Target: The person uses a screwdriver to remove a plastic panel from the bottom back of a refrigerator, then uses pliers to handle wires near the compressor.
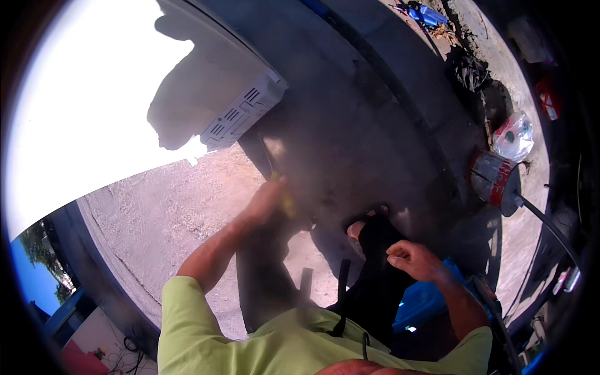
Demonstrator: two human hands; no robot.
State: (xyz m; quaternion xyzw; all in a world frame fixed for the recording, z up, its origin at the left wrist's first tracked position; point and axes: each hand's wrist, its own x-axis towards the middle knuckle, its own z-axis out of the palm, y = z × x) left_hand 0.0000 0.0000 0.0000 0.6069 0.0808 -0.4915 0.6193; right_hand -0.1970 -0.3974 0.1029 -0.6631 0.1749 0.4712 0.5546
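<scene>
My left hand (pixel 267 199) is closed round a yellow-handled screwdriver (pixel 287 201), partly blurred by glare. A thin shaft runs up from the hand toward the low corner of a large white appliance (pixel 247 112) with slotted vents. Between the hand and that vented corner there is a gap. My right hand (pixel 412 257) hangs beside my right knee, its fingers curled inward. Whether it holds anything small is hidden.
A dented metal can (pixel 495 181) with a dark hose stands at the right, near a clear plastic bag (pixel 514 136). A blue plastic thing (pixel 425 300) lies by my right leg. Farther off are a black bag (pixel 467 69) and blue litter (pixel 428 15) on the concrete.
</scene>
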